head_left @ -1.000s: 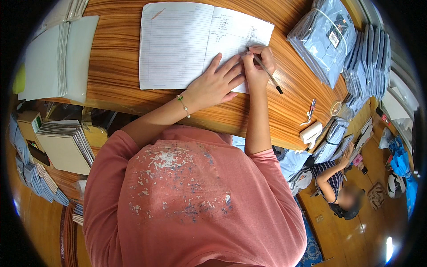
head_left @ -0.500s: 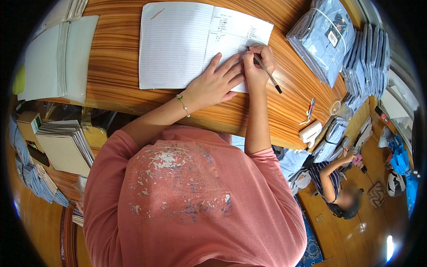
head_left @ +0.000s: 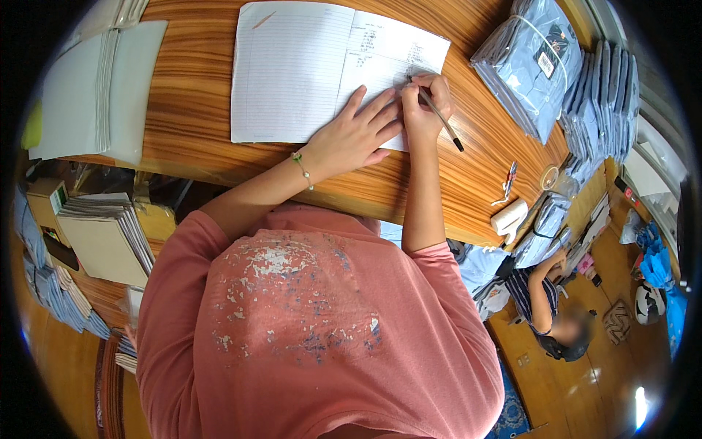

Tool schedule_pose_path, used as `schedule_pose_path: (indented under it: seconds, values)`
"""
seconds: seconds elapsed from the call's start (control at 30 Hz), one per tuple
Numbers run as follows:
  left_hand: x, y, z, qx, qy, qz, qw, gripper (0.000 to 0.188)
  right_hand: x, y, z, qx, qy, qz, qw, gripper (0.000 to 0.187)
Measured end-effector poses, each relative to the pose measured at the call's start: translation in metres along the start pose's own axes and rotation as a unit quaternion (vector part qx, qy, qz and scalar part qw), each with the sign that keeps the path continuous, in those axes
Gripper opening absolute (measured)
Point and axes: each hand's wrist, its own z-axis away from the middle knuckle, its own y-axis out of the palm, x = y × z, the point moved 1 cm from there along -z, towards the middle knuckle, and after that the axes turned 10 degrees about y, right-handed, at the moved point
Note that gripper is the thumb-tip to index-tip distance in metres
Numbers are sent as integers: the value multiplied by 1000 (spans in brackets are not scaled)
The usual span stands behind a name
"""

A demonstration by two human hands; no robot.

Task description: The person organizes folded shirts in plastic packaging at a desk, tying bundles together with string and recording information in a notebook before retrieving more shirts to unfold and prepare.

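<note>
An open lined notebook (head_left: 285, 88) lies on the wood-grain table. Its left page is mostly blank, while handwritten columns fill the upper part of the right page. My left hand (head_left: 355, 133) rests flat on the right page's lower part, fingers spread and holding nothing. Closed around a pen (head_left: 444, 121) is my right hand (head_left: 426, 110), set on the right page near its outer edge. The pen's dark end slants toward me, and its tip is at the paper, partly hidden by my fingers. My left fingertips lie close beside my right hand.
Tied packs of folded blue shirts (head_left: 523, 69) stand at the table's right. Small scissors (head_left: 510, 178), a tape roll (head_left: 549, 176) and a white object (head_left: 510, 219) lie near the right edge. White sheets (head_left: 73, 95) occupy the left. A person (head_left: 541, 300) sits at lower right.
Both hands keep nearly the same pose, the right still holding the pen on the page. The view has shifted slightly. The person at lower right has drawn their raised forearm inward.
</note>
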Motion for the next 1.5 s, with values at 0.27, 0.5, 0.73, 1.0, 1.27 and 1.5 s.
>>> schedule_pose_path:
  seconds: [0.27,0.5,0.73,1.0,1.27,1.5]
  values:
    - [-1,1,0,0,-11,27,1000,52,-4,0,-1,5,-14,-6,1000,6]
    - [-2,1,2,-5,-9,22,1000,55,-2,-3,1,7,-18,-4,1000,4]
    - [17,-46,16,-287,-132,447,837,50,44,-43,-15,178,175,-185,951,6]
    - [81,-56,110,-354,-473,381,711,60,64,3,26,384,169,130,899,43]
    - [92,-71,96,-276,-484,538,632,64,57,3,43,319,138,111,931,43]
    - [77,-104,77,-261,-428,368,783,61,60,-3,49,340,123,110,926,45]
